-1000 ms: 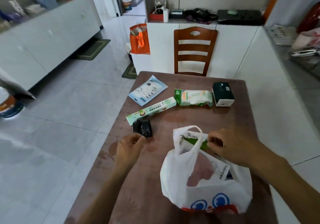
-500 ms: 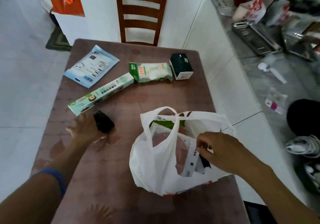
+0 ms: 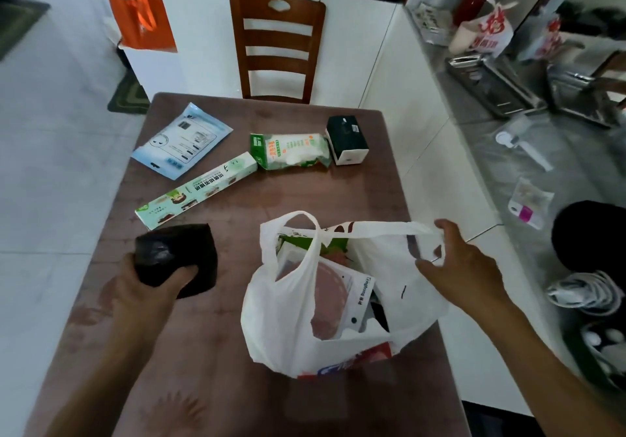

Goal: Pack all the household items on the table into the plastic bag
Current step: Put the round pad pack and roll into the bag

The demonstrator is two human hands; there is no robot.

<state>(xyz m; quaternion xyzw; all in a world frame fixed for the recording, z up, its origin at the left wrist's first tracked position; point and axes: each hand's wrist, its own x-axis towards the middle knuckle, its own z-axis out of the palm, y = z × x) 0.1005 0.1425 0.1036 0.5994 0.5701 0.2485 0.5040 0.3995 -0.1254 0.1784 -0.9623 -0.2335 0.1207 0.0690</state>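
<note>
While gripped, glossy crinkled black packet.

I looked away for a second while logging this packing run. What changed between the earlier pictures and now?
The left hand took hold of the black packet and lifted it toward the person. The right hand moved from the bag's mouth to its right handle, pulling the plastic bag open. The long green box, blue pouch, wipes pack and dark box stayed put.
</note>
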